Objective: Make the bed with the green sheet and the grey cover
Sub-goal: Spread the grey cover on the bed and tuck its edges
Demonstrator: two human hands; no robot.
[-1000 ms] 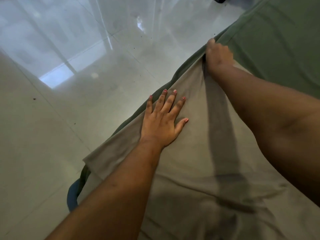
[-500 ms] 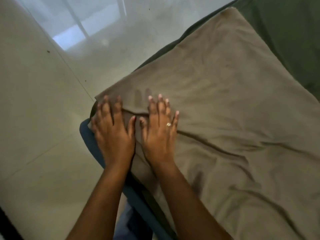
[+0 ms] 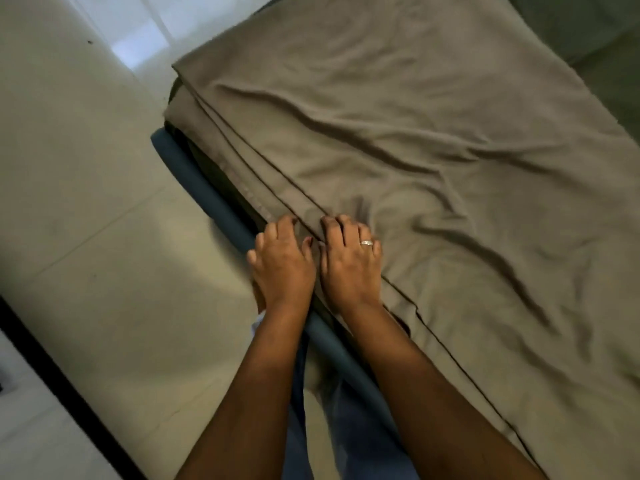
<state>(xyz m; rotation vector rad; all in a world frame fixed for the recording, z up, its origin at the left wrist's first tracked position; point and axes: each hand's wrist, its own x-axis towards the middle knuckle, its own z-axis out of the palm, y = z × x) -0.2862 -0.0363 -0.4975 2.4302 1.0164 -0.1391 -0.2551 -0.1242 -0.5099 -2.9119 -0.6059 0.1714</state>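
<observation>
Grey cloth heads our list: 1 cover (image 3: 433, 168), spread over most of the bed and creased in long ridges running from upper left to lower right. Its near-left border lies in stacked, parallel folds along the bed's edge.

Entry 2: sheet (image 3: 588, 26), green, bare only at the top right corner, beyond the cover's far edge. A dark strip under the folds at the left corner may be the same cloth; we cannot tell.

Entry 3: left hand (image 3: 282, 261), palm down at the folded border, partly over the rail. Its fingers are bent, tips on the outermost fold, and the thumb reaches toward the other hand.

Entry 4: right hand (image 3: 349, 261), just beside the left, palm down on the cover. Its fingers are bent too, tips pressed at a fold line. We note 1 ring (image 3: 366, 242) on it. Whether either hand pinches the cloth or only presses it, we cannot tell.

Entry 5: rail (image 3: 194, 174), blue, running along the bed's near-left side below the folds and passing under both wrists.

Entry 6: floor (image 3: 86, 202), pale tiles, left of the bed, with a bright reflection at the top and a black strip (image 3: 69, 393) at lower left.

Entry 7: trousers (image 3: 346, 445), blue, seen between our 2 forearms at the bottom.
</observation>
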